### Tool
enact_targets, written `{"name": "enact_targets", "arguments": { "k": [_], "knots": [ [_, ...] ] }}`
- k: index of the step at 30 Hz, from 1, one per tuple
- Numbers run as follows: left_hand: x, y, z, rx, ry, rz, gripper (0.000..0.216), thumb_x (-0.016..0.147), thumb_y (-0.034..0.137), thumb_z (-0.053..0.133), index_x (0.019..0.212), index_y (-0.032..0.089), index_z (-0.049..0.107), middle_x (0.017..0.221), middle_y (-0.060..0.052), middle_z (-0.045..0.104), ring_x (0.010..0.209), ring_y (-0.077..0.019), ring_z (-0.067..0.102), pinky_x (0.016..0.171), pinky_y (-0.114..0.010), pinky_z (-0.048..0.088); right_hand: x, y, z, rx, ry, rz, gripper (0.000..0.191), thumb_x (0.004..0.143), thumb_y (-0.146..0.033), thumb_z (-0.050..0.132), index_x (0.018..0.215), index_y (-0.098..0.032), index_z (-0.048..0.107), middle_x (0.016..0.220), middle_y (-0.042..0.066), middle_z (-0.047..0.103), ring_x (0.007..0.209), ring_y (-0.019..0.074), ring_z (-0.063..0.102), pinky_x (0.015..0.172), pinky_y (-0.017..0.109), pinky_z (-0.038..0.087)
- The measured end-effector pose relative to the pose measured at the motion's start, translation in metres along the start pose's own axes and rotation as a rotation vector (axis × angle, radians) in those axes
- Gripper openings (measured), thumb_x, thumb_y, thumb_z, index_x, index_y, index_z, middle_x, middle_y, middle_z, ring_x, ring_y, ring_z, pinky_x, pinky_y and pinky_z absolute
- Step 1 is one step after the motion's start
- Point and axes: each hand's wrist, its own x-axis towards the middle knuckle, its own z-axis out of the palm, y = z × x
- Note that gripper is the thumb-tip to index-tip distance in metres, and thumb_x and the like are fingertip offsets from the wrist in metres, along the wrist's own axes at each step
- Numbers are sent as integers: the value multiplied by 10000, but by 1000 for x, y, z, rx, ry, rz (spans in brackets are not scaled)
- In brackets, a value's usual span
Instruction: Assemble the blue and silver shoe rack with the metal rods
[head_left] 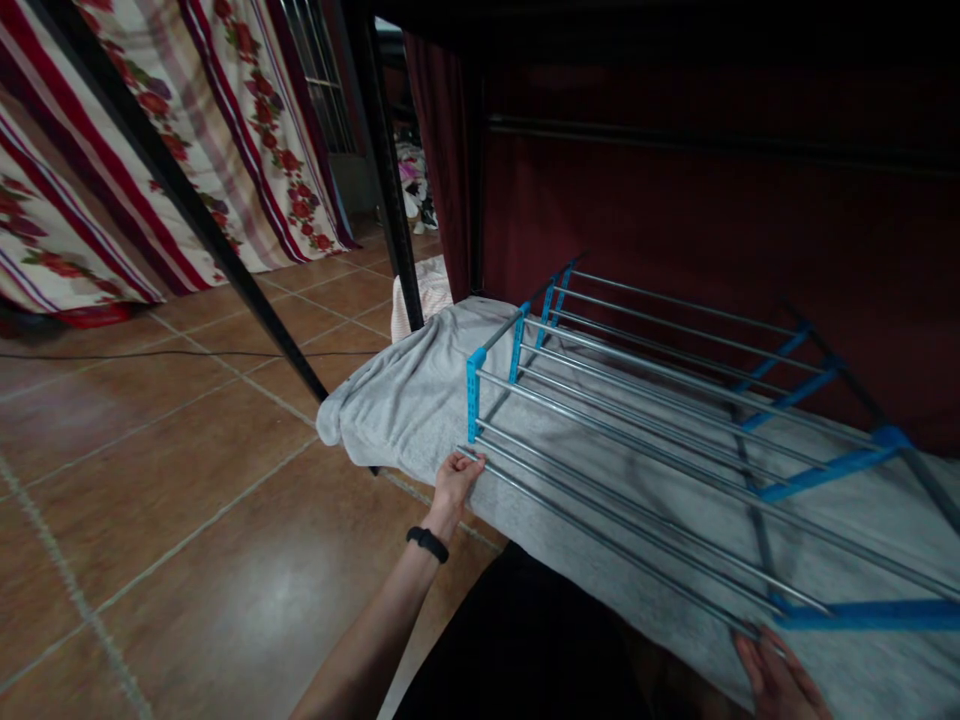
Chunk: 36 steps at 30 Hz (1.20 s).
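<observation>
My left hand (454,480), with a black band (427,543) on its wrist, pinches the left end of a thin metal rod (600,528). At the rod's other end, my right hand (776,672) has its fingers closed round it, partly cut off by the lower edge. The rod lies along the near side of a rack (637,398) of metal tubes with blue plastic connectors (472,395). That rack rests on a grey blanket (420,380). I cannot tell whether the rod's ends sit in the connectors.
Black metal posts (394,190) of a bed frame stand at the left, one slanting across the view. A dark red curtain (675,220) hangs behind the rack. Brown floor tiles (225,480), a thin cable (150,354) and a floral curtain (187,130) are on the left.
</observation>
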Motion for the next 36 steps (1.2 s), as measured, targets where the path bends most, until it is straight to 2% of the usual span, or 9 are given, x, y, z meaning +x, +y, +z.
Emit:
{"name": "enact_targets", "arguments": {
  "k": [4, 9, 14, 19, 22, 26, 31, 36],
  "knots": [
    [-1, 1, 0, 6, -16, 12, 415, 478, 264, 933, 692, 166, 591, 742, -29, 709, 687, -124, 636, 676, -244, 474, -2, -3, 1, 19, -15, -12, 282, 659, -349, 686, 931, -280, 706, 1146, 61, 667, 1312, 314, 522, 994, 591, 545],
    [-3, 2, 0, 19, -35, 22, 434, 461, 289, 936, 748, 161, 637, 787, -45, 730, 722, -138, 647, 737, -272, 487, -6, -1, 8, 78, 39, -3, 258, 617, -376, 748, 860, -303, 701, 1119, 49, 682, 1247, 311, 575, 992, 503, 570],
    [-1, 1, 1, 29, -23, 20, 481, 420, 319, 942, 729, 151, 613, 766, -45, 723, 644, -105, 599, 712, -266, 463, -5, 5, 11, 115, 79, 17, 392, 526, -403, 806, 881, -271, 700, 1191, 72, 671, 1245, 348, 576, 985, 492, 578],
    [0, 1, 1, 40, -10, 22, 490, 404, 323, 941, 718, 160, 601, 691, -31, 686, 702, -150, 637, 711, -282, 466, -4, 4, 6, 133, 66, 33, 309, 543, -414, 766, 834, -325, 712, 1145, 79, 694, 1299, 353, 537, 982, 524, 572],
    [0, 1, 1, 46, -7, 23, 450, 429, 286, 932, 707, 160, 602, 644, -6, 658, 678, -141, 624, 704, -275, 466, -6, 2, 8, 131, 59, 35, 275, 532, -409, 776, 791, -340, 713, 1095, 70, 704, 1256, 347, 573, 964, 508, 587],
    [2, 1, 1, 43, -12, 14, 394, 464, 218, 909, 720, 149, 617, 664, 0, 673, 628, -109, 585, 690, -259, 468, -10, 1, 16, 158, 100, -7, 358, 519, -411, 807, 848, -308, 710, 1119, 66, 693, 1133, 342, 646, 955, 521, 592],
    [1, 2, 2, 28, -13, -12, 332, 519, 130, 871, 732, 144, 615, 784, -45, 726, 698, -128, 627, 715, -260, 491, -8, 4, 19, 172, 135, 9, 339, 530, -411, 829, 826, -299, 707, 1025, 61, 706, 1092, 324, 663, 937, 477, 601],
    [0, 4, 4, 15, 16, -32, 298, 549, 61, 838, 731, 145, 618, 768, -27, 722, 706, -123, 634, 710, -241, 509, -1, 11, 14, 193, 133, 21, 423, 525, -424, 859, 877, -248, 704, 1007, 67, 702, 1002, 299, 689, 908, 458, 607]
  ]
}}
